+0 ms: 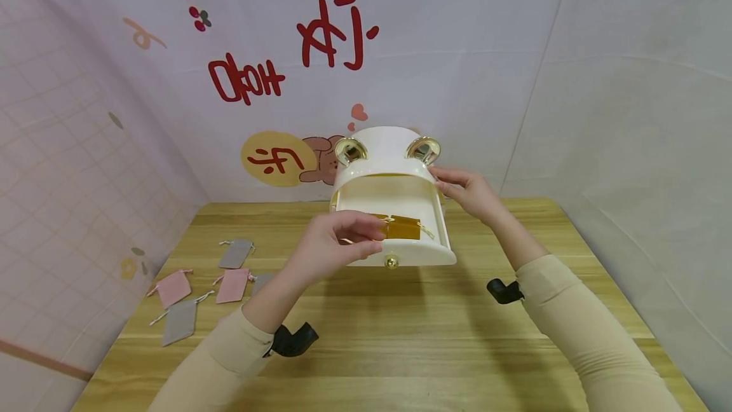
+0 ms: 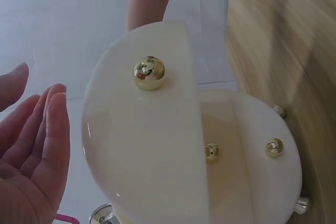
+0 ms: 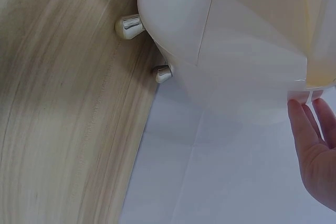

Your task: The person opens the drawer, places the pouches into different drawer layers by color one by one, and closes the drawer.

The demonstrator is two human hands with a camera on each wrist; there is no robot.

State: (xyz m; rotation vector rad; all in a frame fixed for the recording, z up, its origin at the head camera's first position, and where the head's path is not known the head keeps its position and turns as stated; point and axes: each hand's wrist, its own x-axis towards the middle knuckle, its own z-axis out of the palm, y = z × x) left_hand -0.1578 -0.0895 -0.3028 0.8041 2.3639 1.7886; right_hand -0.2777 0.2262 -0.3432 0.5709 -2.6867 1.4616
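A glossy white rounded cabinet [image 1: 386, 140] has its top drawer [image 1: 423, 253] pulled out. Golden-brown drawstring pouches [image 1: 405, 227] with pale cords lie in that drawer, partly covered by my left hand [image 1: 337, 237] in the head view. The left wrist view shows the left hand [image 2: 31, 156] with fingers nearly straight and nothing between them, beside the drawer front [image 2: 142, 135] and its gold knob [image 2: 149, 73]. My right hand [image 1: 471, 194] touches the cabinet's upper right side. In the right wrist view its extended fingertips meet the white shell [image 3: 247, 72].
Grey pouches [image 1: 180, 323] and pink pouches [image 1: 232, 285] lie on the wooden table [image 1: 389, 355] at the left. A lower drawer section [image 2: 262, 182] sits beneath the opened one. Gold cups [image 1: 423, 151] stick out on the cabinet top; a printed cloth wall [image 1: 457, 49] stands behind.
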